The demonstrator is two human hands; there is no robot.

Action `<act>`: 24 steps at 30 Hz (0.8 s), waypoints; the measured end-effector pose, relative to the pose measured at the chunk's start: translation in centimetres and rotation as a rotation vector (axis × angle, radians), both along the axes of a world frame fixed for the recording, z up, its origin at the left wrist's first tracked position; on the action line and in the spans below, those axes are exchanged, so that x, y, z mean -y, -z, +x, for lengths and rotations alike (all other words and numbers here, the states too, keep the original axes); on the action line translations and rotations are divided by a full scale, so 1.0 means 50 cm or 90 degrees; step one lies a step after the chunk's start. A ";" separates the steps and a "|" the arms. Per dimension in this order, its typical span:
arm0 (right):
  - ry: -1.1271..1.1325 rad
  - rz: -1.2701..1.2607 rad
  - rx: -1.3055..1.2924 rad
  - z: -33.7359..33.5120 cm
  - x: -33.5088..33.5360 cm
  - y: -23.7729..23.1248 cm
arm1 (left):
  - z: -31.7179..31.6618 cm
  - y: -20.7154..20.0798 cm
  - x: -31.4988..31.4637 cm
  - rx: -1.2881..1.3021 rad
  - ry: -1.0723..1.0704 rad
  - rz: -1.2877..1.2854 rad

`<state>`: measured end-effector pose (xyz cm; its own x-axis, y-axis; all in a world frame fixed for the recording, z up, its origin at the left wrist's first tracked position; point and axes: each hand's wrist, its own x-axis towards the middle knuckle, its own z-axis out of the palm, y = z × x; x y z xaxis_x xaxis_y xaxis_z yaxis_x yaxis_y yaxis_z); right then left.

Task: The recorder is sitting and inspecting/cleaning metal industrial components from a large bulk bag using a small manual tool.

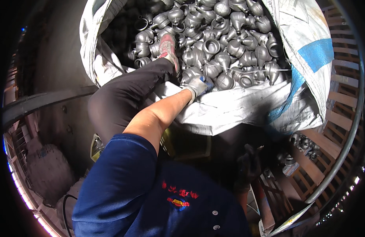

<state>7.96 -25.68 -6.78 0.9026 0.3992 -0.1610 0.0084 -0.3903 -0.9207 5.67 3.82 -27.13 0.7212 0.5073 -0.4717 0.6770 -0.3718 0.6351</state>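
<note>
My left hand (200, 86), in a white and blue work glove, reaches to the near rim of a large white woven bulk bag (233, 106). Its fingers are curled by the lowest grey parts; what they grip is hidden. Heaped in the bag are many grey bulb-shaped parts (224, 59) with narrow necks and round openings. In deep shadow below the bag's near side, my right hand (248, 162) wears a dark-looking glove; its fingers are too dark to read. My leg, in dark trousers (123, 94), stretches over the rim, with a pink and grey shoe (167, 48) among the parts.
A blue strap (297, 87) runs down the bag's right side, and a thin pale cord (261, 71) crosses the parts. Slatted wooden pallets (340, 102) and a curved metal rail (350, 142) stand at right. More grey parts (303, 148) lie lower right. A dark bar (44, 102) extends at left.
</note>
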 end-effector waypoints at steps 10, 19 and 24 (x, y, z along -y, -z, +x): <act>0.034 0.045 -0.057 -0.001 0.014 0.009 | 0.112 0.024 -0.164 0.126 -0.230 0.241; -0.001 0.013 -0.021 0.000 0.021 0.020 | 0.197 0.082 -0.222 -0.235 0.321 0.407; -0.019 -0.048 -0.016 0.006 0.006 0.006 | 0.214 0.081 -0.244 -0.259 0.561 0.481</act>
